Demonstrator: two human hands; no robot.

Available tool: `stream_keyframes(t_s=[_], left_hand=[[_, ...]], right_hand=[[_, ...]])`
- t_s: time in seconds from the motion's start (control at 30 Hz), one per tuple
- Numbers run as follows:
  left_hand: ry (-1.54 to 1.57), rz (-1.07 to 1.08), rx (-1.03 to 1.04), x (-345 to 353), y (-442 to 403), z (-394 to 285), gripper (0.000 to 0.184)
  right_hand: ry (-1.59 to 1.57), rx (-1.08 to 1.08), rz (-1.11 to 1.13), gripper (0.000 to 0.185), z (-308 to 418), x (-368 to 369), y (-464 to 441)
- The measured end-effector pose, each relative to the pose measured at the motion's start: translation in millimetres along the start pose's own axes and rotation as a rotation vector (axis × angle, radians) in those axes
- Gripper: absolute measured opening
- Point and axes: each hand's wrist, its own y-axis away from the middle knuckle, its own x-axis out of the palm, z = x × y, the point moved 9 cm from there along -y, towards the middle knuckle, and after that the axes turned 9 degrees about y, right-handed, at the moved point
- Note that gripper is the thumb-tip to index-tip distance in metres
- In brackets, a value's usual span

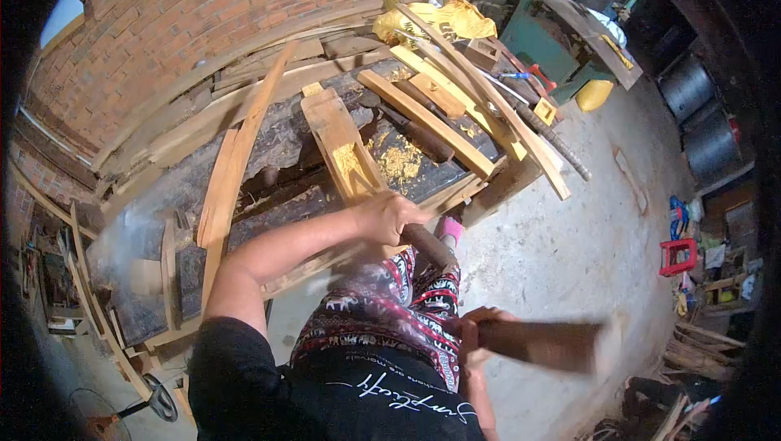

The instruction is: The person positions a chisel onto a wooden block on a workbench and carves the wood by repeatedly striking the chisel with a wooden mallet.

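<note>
My left hand (pixel 389 217) is wrapped round a chisel, whose thick brown wooden handle (pixel 429 246) sticks out towards my lap. Its blade end is mostly hidden at the near end of a wooden workpiece (pixel 325 111). That piece has a long hollow cut into it, with yellow shavings (pixel 348 163) inside. Low on the right, my right hand (pixel 478 337) grips a brown wooden mallet (pixel 541 345), smeared by motion and apart from the chisel.
The dark workbench (pixel 439 185) carries loose chips (pixel 400 163), a dark round-handled tool (pixel 427 141) and several wooden strips. A long strip (pixel 252 136) lies at left. A yellow bag (pixel 443 19) sits at the back. A red stool (pixel 678 257) stands on the floor at right.
</note>
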Motion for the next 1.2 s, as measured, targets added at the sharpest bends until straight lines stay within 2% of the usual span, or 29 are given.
stream_keyframes(t_s=[0.1,0.17,0.2,0.23,0.27,0.3,0.33,0.37,0.43,0.53,0.77,0.83,0.93,1.03,1.1,1.2], left_hand=[[-0.012,-0.037,0.015,-5,-3,0,0.025],[-0.020,-0.073,0.037,-10,-1,5,0.024],[-0.071,-0.035,-0.034,-13,3,20,0.022],[-0.133,-0.008,-0.106,-19,3,34,0.020],[-0.149,-0.114,-0.029,-22,3,28,0.017],[-0.194,-0.061,-0.001,-17,8,30,0.013],[-0.200,-0.075,0.001,-20,11,31,0.014],[-0.203,-0.089,0.004,-23,11,29,0.015],[-0.136,-0.116,0.015,-30,9,10,0.014],[0.017,-0.152,0.049,-35,8,-23,0.016],[0.071,-0.160,0.118,-28,14,-27,0.025],[0.062,-0.130,0.105,-27,12,-25,0.024],[0.059,-0.129,0.077,-30,12,-23,0.025],[0.152,-0.164,0.087,-37,10,-22,0.022],[0.145,-0.190,0.058,-37,7,-13,0.022],[0.118,-0.192,-0.004,-43,5,2,0.024]], right_hand=[[0.045,-0.229,0.061,0.024,-16,10,-4],[0.463,0.116,0.164,0.033,-67,32,-7],[0.474,0.219,0.172,0.042,-90,28,-3],[0.469,0.205,0.177,0.042,-85,26,-6],[0.473,0.125,0.147,0.043,-74,22,-11],[0.482,0.065,0.115,0.044,-62,15,-9],[0.352,0.160,0.101,0.037,-41,12,-9],[0.370,0.249,0.132,0.035,-37,4,-5],[0.402,-0.049,0.107,0.030,-6,-6,-4],[0.388,-0.038,0.226,0.041,-23,-6,-2],[0.230,-0.038,0.104,0.060,-34,-8,8],[0.235,-0.041,0.171,0.055,-29,-9,9],[0.411,-0.212,0.252,0.031,23,7,-2],[0.413,0.043,0.582,0.029,-29,30,4],[0.430,-0.004,0.202,0.047,-71,36,-2],[0.310,0.001,0.169,0.049,-67,25,-3]])
